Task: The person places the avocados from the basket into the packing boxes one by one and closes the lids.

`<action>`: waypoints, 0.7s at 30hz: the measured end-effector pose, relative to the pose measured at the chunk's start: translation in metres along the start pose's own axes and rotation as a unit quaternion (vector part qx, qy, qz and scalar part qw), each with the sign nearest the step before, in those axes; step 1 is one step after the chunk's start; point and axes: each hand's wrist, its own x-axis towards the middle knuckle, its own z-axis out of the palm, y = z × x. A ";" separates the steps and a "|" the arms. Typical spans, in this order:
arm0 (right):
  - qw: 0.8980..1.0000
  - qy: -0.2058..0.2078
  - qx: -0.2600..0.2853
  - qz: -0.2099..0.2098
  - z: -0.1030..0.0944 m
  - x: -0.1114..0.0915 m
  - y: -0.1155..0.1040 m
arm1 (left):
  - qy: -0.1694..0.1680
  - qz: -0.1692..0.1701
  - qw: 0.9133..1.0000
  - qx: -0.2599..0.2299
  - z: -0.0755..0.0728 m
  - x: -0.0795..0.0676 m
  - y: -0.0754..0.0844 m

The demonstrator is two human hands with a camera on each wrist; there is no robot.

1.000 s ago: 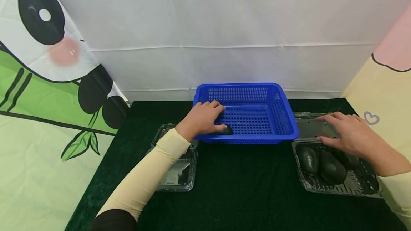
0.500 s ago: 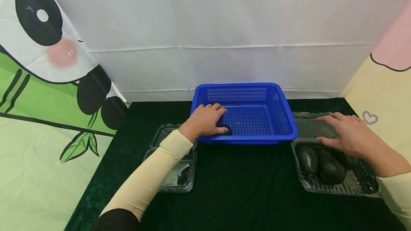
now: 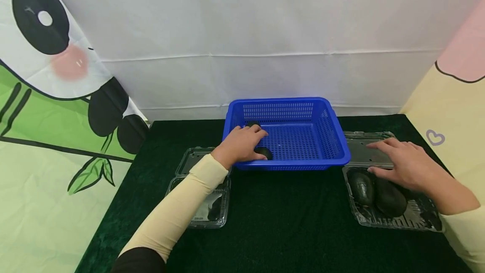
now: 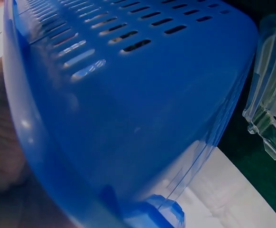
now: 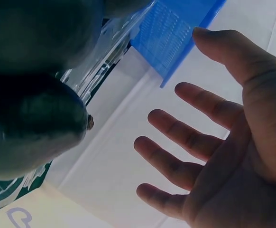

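Observation:
In the head view my left hand (image 3: 242, 142) reaches over the near left corner of a blue plastic basket (image 3: 291, 164). Its thumb lies against a dark avocado (image 3: 264, 152), with the fingers spread away from it; the underside is hidden. Another avocado (image 3: 253, 124) shows behind the fingers. In the left wrist view the blue wall (image 4: 128, 109) covers most of that hand. My right hand (image 3: 411, 165) hovers above a clear clamshell box (image 3: 409, 222) holding several avocados (image 3: 390, 199); the right wrist view shows its fingers apart, touching nothing, beside an avocado (image 5: 33, 128).
A second clear clamshell box (image 3: 210, 210) lies with its lid open, partly under my left forearm. Dark green cloth (image 3: 291, 222) covers the table. A white sheet (image 3: 273, 20) hangs behind it, with printed cloths at both sides.
My left hand has shifted slightly right and down in the basket, uncovering the far avocado. My right hand has drifted slightly left over the box. The whole view has shifted a little.

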 end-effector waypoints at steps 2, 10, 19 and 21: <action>1.000 0.002 0.001 -0.001 0.001 -0.001 -0.002 | -0.001 0.005 1.000 -0.004 0.001 0.001 -0.001; 1.000 0.005 0.004 -0.004 0.005 -0.002 -0.010 | -0.008 0.019 1.000 -0.018 0.002 0.004 -0.001; 1.000 0.002 0.001 0.000 0.006 -0.002 -0.009 | -0.012 0.016 0.999 -0.026 0.006 0.008 -0.001; 1.000 0.002 0.000 0.001 0.006 -0.002 -0.009 | -0.012 0.016 1.000 -0.025 0.008 0.009 -0.001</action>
